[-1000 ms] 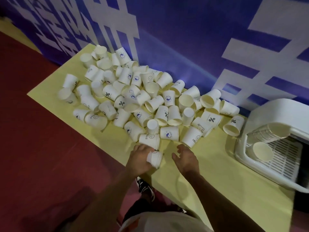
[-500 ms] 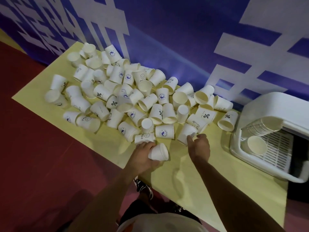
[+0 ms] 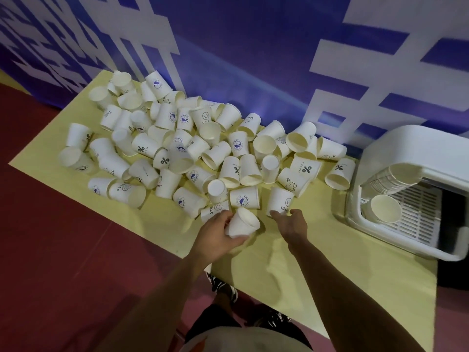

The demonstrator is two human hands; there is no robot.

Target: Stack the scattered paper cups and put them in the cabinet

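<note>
Several white paper cups [image 3: 177,146] lie scattered in a heap across a yellow table [image 3: 291,273]. My left hand [image 3: 217,236] grips one plain cup [image 3: 242,224], tilted with its mouth facing up and right. My right hand [image 3: 291,226] reaches to a fallen cup printed "HELLO" [image 3: 279,200]; its fingertips and thumb touch the cup's lower end. A white cabinet [image 3: 406,153] stands at the right with its front open. Inside it lie a stack of cups [image 3: 388,179] and a single cup [image 3: 385,208].
A blue wall with white lettering [image 3: 253,59] runs right behind the table. Red floor [image 3: 63,262] lies to the left and in front. My shoes [image 3: 223,288] show under the table's near edge. Bare yellow tabletop stretches between my hands and the cabinet.
My left hand has tipped its cup so the mouth faces up. My right hand went out to the "HELLO" cup and now touches its lower end.
</note>
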